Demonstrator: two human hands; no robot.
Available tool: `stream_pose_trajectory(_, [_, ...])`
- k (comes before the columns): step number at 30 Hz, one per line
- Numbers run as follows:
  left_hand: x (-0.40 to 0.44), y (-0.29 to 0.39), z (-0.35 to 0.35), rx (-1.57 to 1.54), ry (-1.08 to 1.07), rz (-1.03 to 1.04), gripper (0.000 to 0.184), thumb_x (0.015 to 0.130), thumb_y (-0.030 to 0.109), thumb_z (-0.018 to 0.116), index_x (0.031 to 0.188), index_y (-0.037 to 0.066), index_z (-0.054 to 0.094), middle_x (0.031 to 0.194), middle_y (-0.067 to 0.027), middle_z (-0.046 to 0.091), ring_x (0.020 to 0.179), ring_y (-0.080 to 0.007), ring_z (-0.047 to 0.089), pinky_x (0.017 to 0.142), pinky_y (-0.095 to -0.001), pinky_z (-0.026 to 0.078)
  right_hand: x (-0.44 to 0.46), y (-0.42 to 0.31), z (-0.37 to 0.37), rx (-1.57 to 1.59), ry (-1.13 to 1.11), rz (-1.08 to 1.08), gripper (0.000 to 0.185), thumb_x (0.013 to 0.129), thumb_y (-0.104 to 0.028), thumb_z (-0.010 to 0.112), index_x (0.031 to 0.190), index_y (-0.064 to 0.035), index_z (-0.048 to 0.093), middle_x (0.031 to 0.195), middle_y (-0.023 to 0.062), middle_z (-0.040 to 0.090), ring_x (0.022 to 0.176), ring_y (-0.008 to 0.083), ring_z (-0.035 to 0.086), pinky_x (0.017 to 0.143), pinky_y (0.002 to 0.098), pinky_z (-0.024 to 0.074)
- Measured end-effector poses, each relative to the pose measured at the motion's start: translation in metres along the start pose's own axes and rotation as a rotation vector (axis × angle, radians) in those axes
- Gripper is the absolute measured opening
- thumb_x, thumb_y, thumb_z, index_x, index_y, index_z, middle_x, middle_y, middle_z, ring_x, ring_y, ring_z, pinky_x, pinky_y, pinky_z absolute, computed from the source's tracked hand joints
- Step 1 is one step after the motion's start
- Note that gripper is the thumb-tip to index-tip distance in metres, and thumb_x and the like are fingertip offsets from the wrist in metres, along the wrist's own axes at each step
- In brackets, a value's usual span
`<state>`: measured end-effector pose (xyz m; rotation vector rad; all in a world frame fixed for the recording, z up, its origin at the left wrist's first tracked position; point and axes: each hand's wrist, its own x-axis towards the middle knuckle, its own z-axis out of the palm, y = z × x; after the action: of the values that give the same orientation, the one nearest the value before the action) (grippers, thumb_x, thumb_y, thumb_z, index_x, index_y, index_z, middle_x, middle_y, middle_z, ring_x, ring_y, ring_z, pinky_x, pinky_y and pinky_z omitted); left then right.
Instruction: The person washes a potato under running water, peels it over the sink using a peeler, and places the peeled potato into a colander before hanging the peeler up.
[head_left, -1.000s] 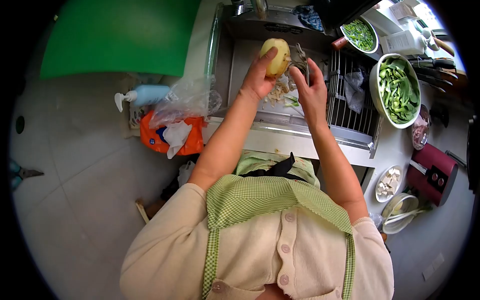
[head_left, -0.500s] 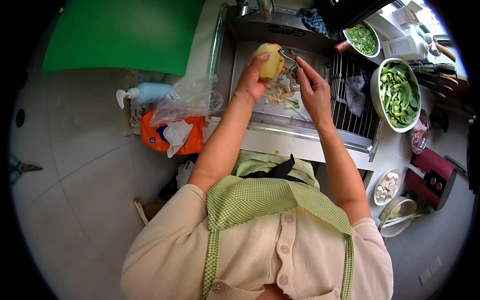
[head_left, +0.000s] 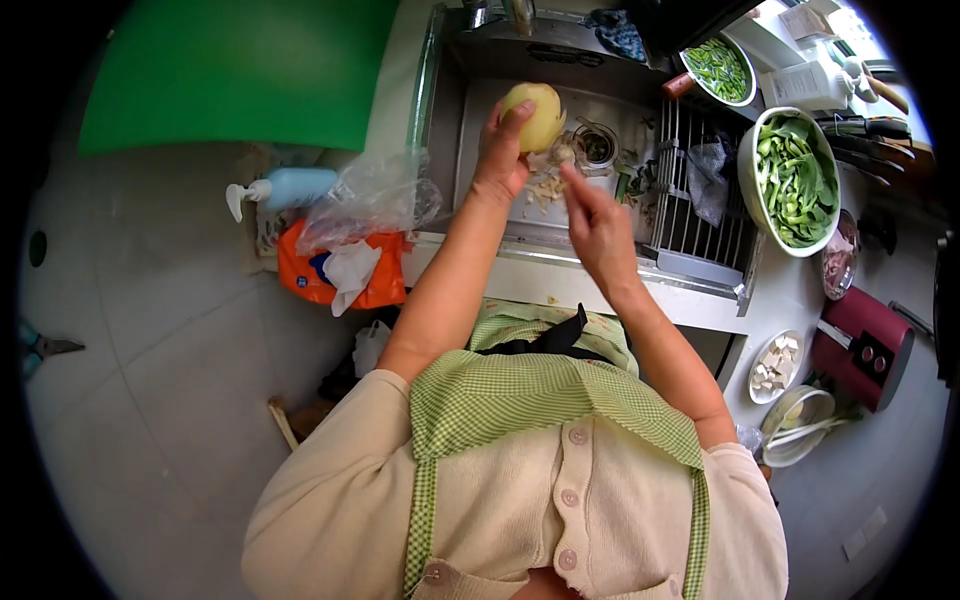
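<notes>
A large, pale-yellow potato point(head_left: 543, 118), mostly peeled, is held over the sink. My left hand point(head_left: 503, 158) is wrapped round its left and lower side, thumb on top. My right hand point(head_left: 600, 225) is closed, just below and right of the potato and apart from it. The peeler seen in it half a second ago is now mostly hidden and blurred at the fingertips. Below the hands, pale peelings point(head_left: 545, 188) lie on the floor of the sink point(head_left: 480, 110), near a round drain strainer point(head_left: 597, 145).
A metal rack point(head_left: 683, 200) spans the sink's right side. Beyond it stand a bowl of leafy greens point(head_left: 797, 180), a pot of cut green pieces point(head_left: 718, 72) and a plate of white cubes point(head_left: 776, 367). At left are a blue pump bottle point(head_left: 300, 186), an orange pack point(head_left: 335, 275) and a green board point(head_left: 240, 75).
My right hand has moved down and left, away from the potato's side, and the peeler no longer shows clearly. The potato has turned slightly in my left hand. The strainer has come into view.
</notes>
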<state>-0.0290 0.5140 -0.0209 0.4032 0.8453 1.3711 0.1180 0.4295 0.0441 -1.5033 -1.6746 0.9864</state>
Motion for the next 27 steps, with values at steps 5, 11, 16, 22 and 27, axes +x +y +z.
stream_pose_trajectory(5, [0.017, 0.020, 0.003, -0.223, 0.032, -0.002, 0.049, 0.084, 0.036, 0.065, 0.117, 0.002, 0.051, 0.109, -0.0148, 0.059, 0.100, -0.0297, 0.061, 0.088, -0.0384, 0.054, -0.040, 0.023, 0.026, 0.258, -0.160, 0.317, 0.032, 0.094, -0.017, 0.056, 0.124, -0.0080, 0.060, 0.065, 0.0035, 0.054, 0.057, 0.0095, 0.047, 0.054, 0.0256, 0.0406])
stream_pose_trajectory(11, [0.011, 0.019, 0.005, -0.430, 0.109, -0.100, 0.052, 0.086, 0.040, 0.065, 0.116, 0.001, 0.051, 0.109, -0.0167, 0.059, 0.102, -0.0329, 0.060, 0.088, -0.0405, 0.054, 0.001, 0.023, -0.009, 0.160, -0.030, 0.246, 0.033, 0.095, -0.018, 0.055, 0.125, -0.0065, 0.059, 0.069, 0.0022, 0.056, 0.061, 0.0075, 0.044, 0.057, 0.0235, 0.0397])
stream_pose_trajectory(16, [0.006, 0.014, 0.013, -0.412, 0.073, -0.159, 0.049, 0.088, 0.039, 0.060, 0.114, -0.002, 0.052, 0.106, -0.0190, 0.060, 0.101, -0.0343, 0.060, 0.089, -0.0422, 0.053, 0.024, -0.001, -0.008, 0.158, 0.087, 0.016, 0.031, 0.093, -0.014, 0.058, 0.123, -0.0075, 0.061, 0.076, 0.0075, 0.061, 0.059, 0.0106, 0.045, 0.056, 0.0249, 0.0405])
stream_pose_trajectory(22, [0.009, 0.005, 0.020, -0.289, 0.109, -0.090, 0.047, 0.087, 0.041, 0.057, 0.111, 0.001, 0.053, 0.099, -0.0179, 0.061, 0.091, -0.0303, 0.062, 0.079, -0.0409, 0.052, 0.028, -0.005, 0.008, 0.142, 0.125, -0.005, 0.031, 0.091, -0.012, 0.058, 0.122, -0.0061, 0.060, 0.073, 0.0107, 0.058, 0.058, 0.0151, 0.047, 0.056, 0.0276, 0.0405])
stream_pose_trajectory(27, [0.010, -0.004, 0.022, -0.245, 0.230, 0.022, 0.048, 0.086, 0.043, 0.060, 0.112, 0.003, 0.051, 0.095, -0.0146, 0.062, 0.086, -0.0268, 0.062, 0.077, -0.0363, 0.053, 0.023, -0.009, 0.013, 0.082, 0.140, 0.021, 0.031, 0.091, -0.010, 0.057, 0.122, -0.0036, 0.060, 0.073, 0.0136, 0.059, 0.059, 0.0219, 0.052, 0.058, 0.0320, 0.0426])
